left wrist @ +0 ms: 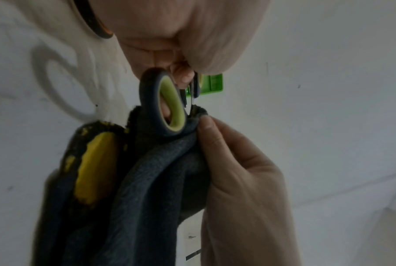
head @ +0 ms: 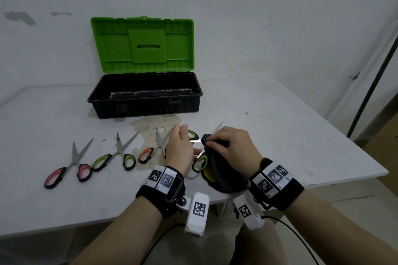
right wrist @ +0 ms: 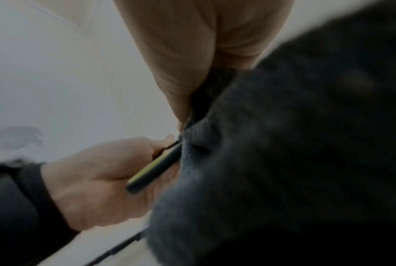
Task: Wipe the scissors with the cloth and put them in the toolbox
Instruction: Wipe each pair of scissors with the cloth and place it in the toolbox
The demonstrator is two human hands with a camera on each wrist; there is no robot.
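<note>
My left hand [head: 180,146] grips a pair of black scissors with yellow-green handle loops [head: 200,162], held spread apart above the table's front. My right hand [head: 231,146] pinches a dark grey cloth with a yellow patch [head: 217,175] around one blade near the pivot; a blade tip [head: 220,125] pokes out beyond the fingers. In the left wrist view the scissors' loop [left wrist: 168,108] sits against the cloth [left wrist: 147,180], pinched by the right hand [left wrist: 235,162]. In the right wrist view the cloth [right wrist: 283,162] fills the frame beside the scissors' handle [right wrist: 154,169]. The open toolbox [head: 146,103] stands behind.
Three more scissors lie in a row on the white table: pink-handled [head: 69,165], green-handled [head: 117,155], and orange-handled [head: 149,151] partly behind my left hand. The toolbox's green lid [head: 144,45] leans against the wall. A brownish stain [head: 155,125] lies before the box. The table's right edge [head: 353,144] is close.
</note>
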